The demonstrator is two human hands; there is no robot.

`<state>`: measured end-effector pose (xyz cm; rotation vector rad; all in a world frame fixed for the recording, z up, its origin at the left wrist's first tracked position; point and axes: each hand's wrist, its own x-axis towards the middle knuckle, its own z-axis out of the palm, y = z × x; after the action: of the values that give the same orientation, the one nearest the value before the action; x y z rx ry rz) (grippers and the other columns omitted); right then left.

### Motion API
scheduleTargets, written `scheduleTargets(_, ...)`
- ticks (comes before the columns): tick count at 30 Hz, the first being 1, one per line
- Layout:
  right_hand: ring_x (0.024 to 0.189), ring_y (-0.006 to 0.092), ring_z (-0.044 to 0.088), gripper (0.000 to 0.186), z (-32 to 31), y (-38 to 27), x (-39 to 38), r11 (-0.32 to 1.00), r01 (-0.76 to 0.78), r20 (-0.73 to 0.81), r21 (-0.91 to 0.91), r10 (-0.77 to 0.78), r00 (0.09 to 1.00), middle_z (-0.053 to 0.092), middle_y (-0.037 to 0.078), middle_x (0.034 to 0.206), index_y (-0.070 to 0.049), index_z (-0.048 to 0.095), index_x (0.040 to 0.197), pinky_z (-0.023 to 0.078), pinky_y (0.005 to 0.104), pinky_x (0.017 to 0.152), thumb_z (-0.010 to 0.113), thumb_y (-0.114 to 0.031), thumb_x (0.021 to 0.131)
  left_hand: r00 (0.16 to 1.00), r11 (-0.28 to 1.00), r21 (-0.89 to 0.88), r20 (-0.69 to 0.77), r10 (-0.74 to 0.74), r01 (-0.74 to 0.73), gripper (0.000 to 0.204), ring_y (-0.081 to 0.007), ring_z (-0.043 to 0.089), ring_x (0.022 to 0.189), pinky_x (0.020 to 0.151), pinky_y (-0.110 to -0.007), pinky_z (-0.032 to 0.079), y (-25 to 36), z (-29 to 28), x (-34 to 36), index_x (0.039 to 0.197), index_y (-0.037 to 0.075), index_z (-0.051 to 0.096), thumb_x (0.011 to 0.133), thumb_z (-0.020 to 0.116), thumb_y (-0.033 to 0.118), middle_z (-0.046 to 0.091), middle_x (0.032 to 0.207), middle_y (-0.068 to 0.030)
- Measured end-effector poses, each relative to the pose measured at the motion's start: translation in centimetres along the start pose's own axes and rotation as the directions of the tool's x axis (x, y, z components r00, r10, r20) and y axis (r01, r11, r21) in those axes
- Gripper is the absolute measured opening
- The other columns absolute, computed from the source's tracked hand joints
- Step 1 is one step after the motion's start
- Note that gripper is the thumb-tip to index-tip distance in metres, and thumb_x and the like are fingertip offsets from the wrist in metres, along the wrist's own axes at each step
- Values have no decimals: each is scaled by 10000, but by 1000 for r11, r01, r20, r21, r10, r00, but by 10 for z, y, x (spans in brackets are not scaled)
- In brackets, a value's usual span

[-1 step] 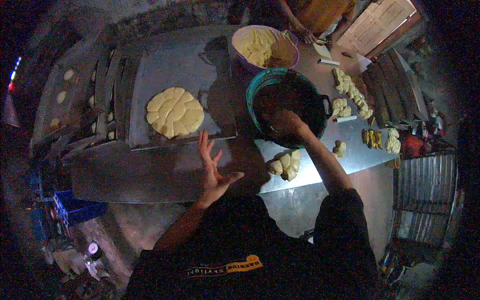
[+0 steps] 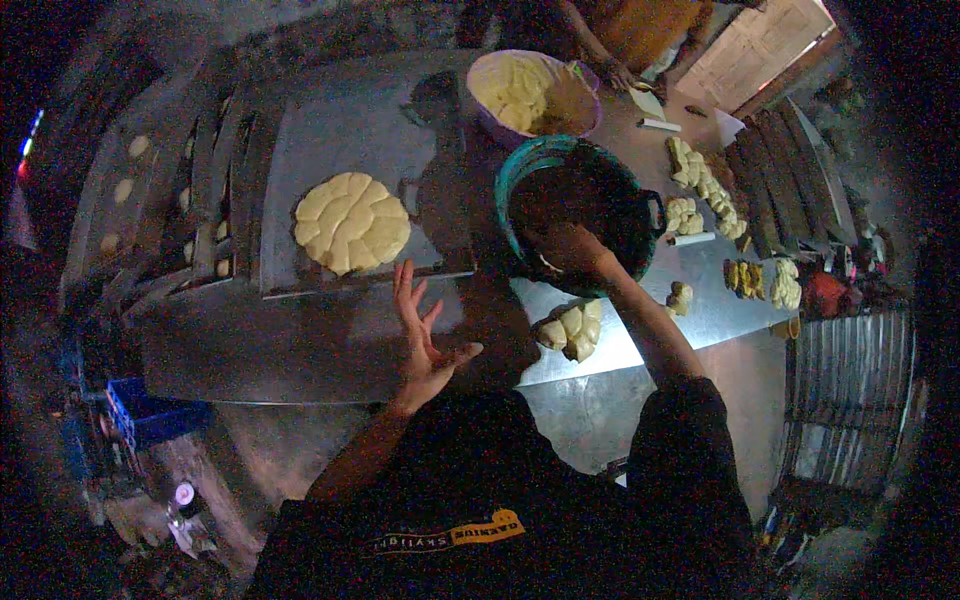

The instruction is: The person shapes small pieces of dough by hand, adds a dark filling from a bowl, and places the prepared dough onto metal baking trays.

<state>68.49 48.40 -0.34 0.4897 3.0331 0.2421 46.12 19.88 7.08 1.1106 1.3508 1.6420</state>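
Observation:
My left hand [image 2: 425,350] hovers palm up over the near part of the table, fingers spread and holding nothing. Just beyond its fingertips lies a flat round of pale dough [image 2: 352,222], scored into segments, on a dark metal tray [image 2: 335,125]. To the right, my right hand [image 2: 580,250] reaches down into a deep tub with a teal rim [image 2: 507,185]. Its fingers are lost in the shadow inside; a small pale spot shows beside them, too dim to name. Several dough pieces [image 2: 575,332] sit clustered on the table near my right forearm.
A pink-rimmed basin [image 2: 480,100] of dough stands behind the tub. Rows of dough pieces [image 2: 708,190] and a single lump [image 2: 680,298] lie rightward. Across the table is another person's hand [image 2: 618,75]. Stacked trays [image 2: 205,190] are at left, a blue crate [image 2: 140,415] below.
My right hand has shifted very slightly inside the tub, and a pale spot now shows by its fingers. My left hand has hardly moved.

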Motion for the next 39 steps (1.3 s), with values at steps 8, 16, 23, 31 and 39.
scheduleTargets(8,746,382,673,432,-55,-16,-14,939,-247,140,237,218,966,687,176,872,-118,530,1367,542,469,643,496,-172,940,985,922,-349,40,-165,169,1047,-313,406,1347,1024,-475,467,-10,-27,-15,1546,134,186,750,861,212,160,1605,-112)
scheduleTargets(16,1056,306,638,400,-60,-13,-32,847,-116,-149,519,223,963,663,165,1203,-51,526,1372,486,371,910,474,-215,1010,904,820,-401,305,-300,408,602,-252,593,1156,1005,-385,491,29,-39,2,1454,35,397,925,679,91,495,1415,-128)
scheduleTargets(23,1156,272,596,378,-215,-161,75,222,-358,303,907,246,921,641,163,1245,11,543,1346,437,380,1030,495,-87,984,942,854,-397,122,-313,336,439,-229,598,1147,961,-378,500,-25,-64,4,1392,62,482,1023,545,292,546,1343,-99)
scheduleTargets(31,1078,320,607,334,-171,-224,129,587,-173,64,791,202,977,628,203,1179,-15,619,1215,486,422,923,622,-45,883,962,960,-149,-100,-254,238,381,-199,495,1237,981,-394,456,-32,-119,-17,1377,60,502,1031,527,219,515,1351,-56)
scheduleTargets(39,1166,400,579,593,-150,-242,126,677,-57,6,733,78,997,562,207,1345,-52,505,1377,515,442,918,605,76,807,973,910,347,-115,-200,228,519,-240,550,1166,979,-383,473,-52,-131,-23,1432,49,423,969,622,173,542,1283,-139)
